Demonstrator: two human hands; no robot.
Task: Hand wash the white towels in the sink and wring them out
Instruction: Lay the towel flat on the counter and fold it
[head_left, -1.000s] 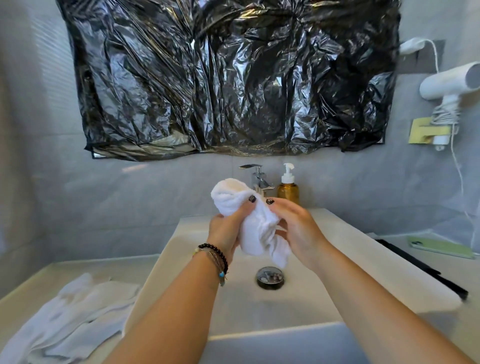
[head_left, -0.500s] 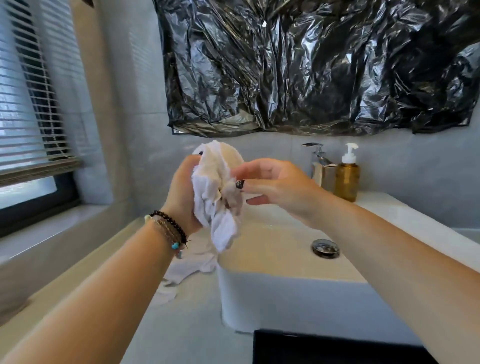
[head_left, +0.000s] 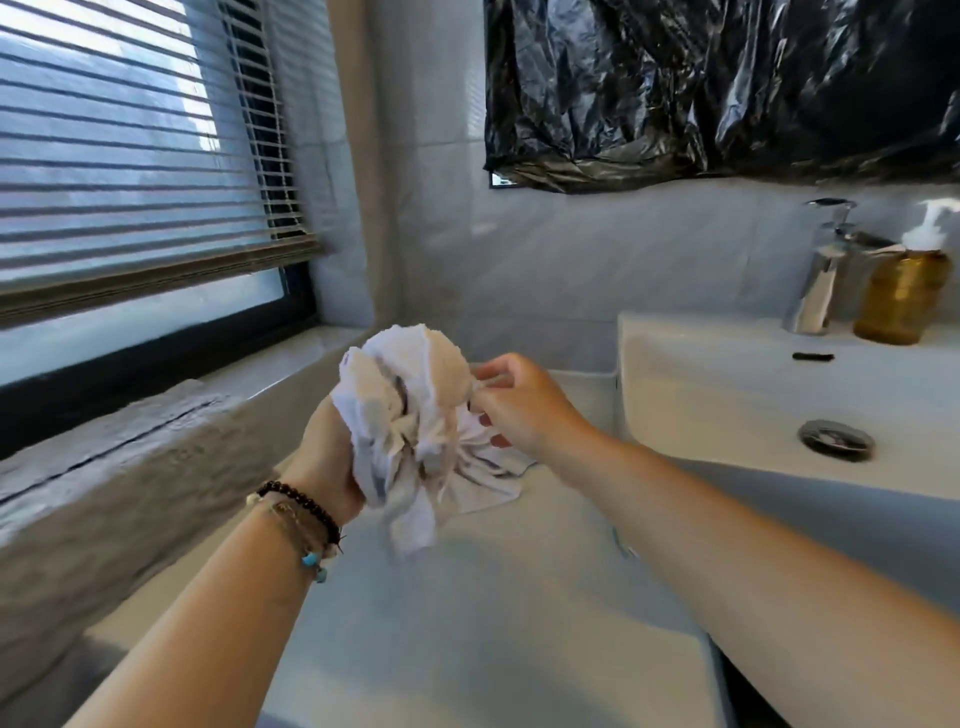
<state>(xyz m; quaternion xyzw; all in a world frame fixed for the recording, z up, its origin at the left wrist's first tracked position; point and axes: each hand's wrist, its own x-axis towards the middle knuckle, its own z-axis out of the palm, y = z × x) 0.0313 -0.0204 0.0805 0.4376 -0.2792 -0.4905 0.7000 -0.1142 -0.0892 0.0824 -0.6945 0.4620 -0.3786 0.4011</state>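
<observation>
A bunched white towel (head_left: 410, 415) is held up over the counter to the left of the white sink (head_left: 691, 374). My left hand (head_left: 324, 457) grips the bundle from below and behind, with bead bracelets on its wrist. My right hand (head_left: 517, 402) pinches the towel's right edge with thumb and fingers. Another white towel (head_left: 493, 480) lies flat on the counter just behind the held one, partly hidden by it. The sink's drain (head_left: 835, 439) shows at the right.
A chrome tap (head_left: 826, 270) and an amber soap pump bottle (head_left: 904, 291) stand at the sink's back rim. Black plastic sheeting (head_left: 727, 88) covers the wall above. A window with slatted blinds (head_left: 135, 156) and a stone sill (head_left: 104, 457) fill the left side.
The view has swung left, away from the sink basin. Both hands have carried the wrung towel from above the drain to over the left counter, and it now hangs lower.
</observation>
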